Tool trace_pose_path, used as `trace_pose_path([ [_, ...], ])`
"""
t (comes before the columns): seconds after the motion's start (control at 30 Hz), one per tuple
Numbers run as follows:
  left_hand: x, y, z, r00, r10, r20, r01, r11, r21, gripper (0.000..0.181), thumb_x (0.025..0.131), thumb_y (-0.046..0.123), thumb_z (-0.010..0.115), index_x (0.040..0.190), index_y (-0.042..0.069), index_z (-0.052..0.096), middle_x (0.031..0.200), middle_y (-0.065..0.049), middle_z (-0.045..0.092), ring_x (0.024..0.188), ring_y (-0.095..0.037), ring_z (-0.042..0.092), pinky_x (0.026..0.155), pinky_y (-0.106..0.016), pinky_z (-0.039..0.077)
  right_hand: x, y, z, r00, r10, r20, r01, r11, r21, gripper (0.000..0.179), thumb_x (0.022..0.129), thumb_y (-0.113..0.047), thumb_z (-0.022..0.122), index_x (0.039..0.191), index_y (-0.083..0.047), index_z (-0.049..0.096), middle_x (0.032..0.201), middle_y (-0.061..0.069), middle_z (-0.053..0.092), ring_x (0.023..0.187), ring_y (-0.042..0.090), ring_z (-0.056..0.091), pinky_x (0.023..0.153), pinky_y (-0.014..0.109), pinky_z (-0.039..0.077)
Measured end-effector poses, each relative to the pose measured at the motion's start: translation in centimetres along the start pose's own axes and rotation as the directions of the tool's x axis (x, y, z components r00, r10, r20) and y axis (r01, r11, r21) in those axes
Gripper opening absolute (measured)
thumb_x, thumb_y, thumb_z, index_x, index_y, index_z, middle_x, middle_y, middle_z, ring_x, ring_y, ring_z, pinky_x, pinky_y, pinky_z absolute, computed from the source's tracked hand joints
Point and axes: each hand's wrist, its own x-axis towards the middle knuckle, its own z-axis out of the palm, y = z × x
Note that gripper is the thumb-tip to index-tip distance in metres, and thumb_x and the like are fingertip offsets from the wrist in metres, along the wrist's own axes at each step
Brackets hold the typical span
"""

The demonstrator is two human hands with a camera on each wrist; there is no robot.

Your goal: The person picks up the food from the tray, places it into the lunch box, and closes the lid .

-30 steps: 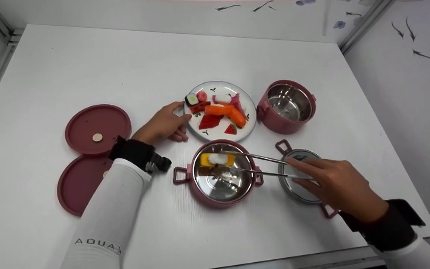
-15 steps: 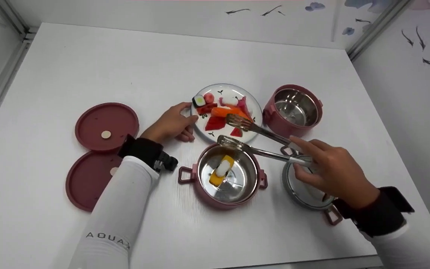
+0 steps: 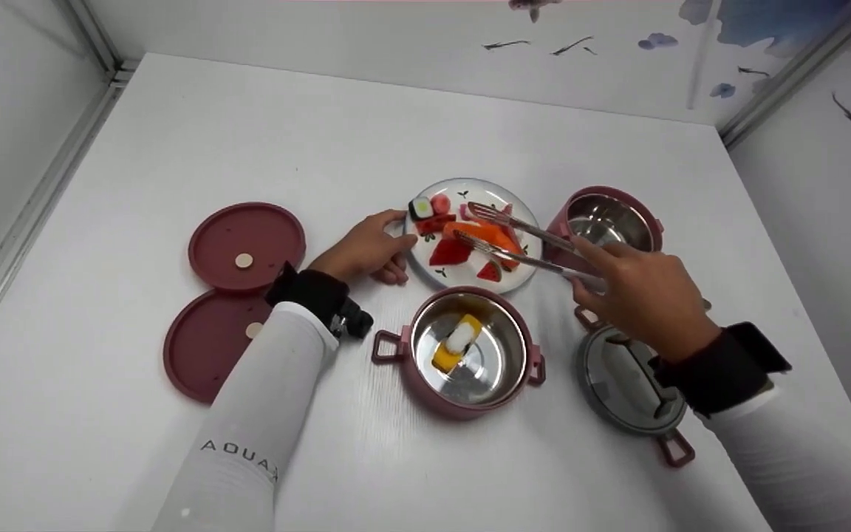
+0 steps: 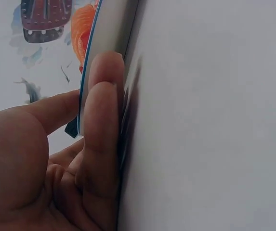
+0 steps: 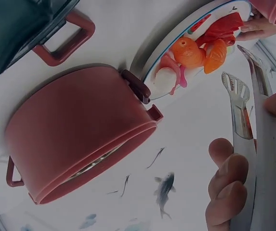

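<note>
My left hand (image 3: 370, 247) grips the near-left rim of a white plate (image 3: 462, 281), its thumb on the rim and its fingers low at the side in the left wrist view. On the plate lie toy foods: an orange sushi piece (image 3: 470, 230), a red slice (image 3: 450, 252), a watermelon wedge (image 3: 490, 272) and a cucumber roll (image 3: 421, 208). My right hand (image 3: 643, 295) holds metal tongs (image 5: 265, 159), tips apart over the foods with nothing between them. A yellow egg sushi (image 3: 458, 343) lies in the pink pot (image 3: 462, 406) in front.
Another pink pot (image 3: 614, 196) stands right of the plate, partly behind the right hand. A grey lidded piece (image 3: 629, 384) with pink handles lies below the right wrist. Two dark red lids (image 3: 248, 236) lie to the left beside the left forearm.
The tongs have let go of the egg sushi inside the front pot, then moved up and away over the plate. The left hand has stayed at the plate; the head view has shifted.
</note>
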Motion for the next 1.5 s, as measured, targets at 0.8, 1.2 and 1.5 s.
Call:
trace_pose_path([
  [0.8, 0.0, -0.2, -0.2, 1.0, -0.007, -0.003, 0.007, 1.0, 0.023, 0.063, 0.103, 0.03, 0.056, 0.158, 0.024, 0.026, 0.073, -0.008, 0.063, 0.06, -0.016, 0.071, 0.054, -0.025, 0.059, 0.5, -0.3, 1.3, 0.999, -0.013, 0.041, 0.012, 0.999, 0.03, 0.042, 0.084, -0.018, 0.076, 0.125, -0.015, 0.069, 0.083, 0.01, 0.073, 0.047, 0.017, 0.049, 0.043, 0.032, 0.048],
  [1.2, 0.0, -0.1, -0.1, 1.0, 0.008, 0.02, -0.009, 1.0, 0.019, 0.062, 0.103, 0.03, 0.056, 0.157, 0.024, 0.028, 0.076, -0.008, 0.064, 0.061, -0.016, 0.071, 0.054, -0.026, 0.059, -3.6, -1.8, -1.8, 0.995, -0.007, -0.104, 0.007, 1.0, -0.009, 0.054, 0.079, -0.015, 0.08, 0.131, -0.013, 0.067, 0.086, 0.012, 0.074, 0.043, 0.01, 0.041, 0.042, 0.023, 0.037],
  [1.5, -0.3, -0.4, -0.2, 0.999, 0.023, 0.024, -0.024, 1.0, 0.017, 0.06, 0.103, 0.029, 0.055, 0.157, 0.023, 0.029, 0.077, -0.009, 0.063, 0.059, -0.015, 0.07, 0.054, -0.026, 0.059, -7.8, -3.8, -3.1, 0.984, -0.088, -0.154, 0.089, 0.996, 0.003, 0.058, 0.07, -0.015, 0.083, 0.127, -0.015, 0.071, 0.082, 0.004, 0.074, 0.049, 0.007, 0.056, 0.042, 0.021, 0.046],
])
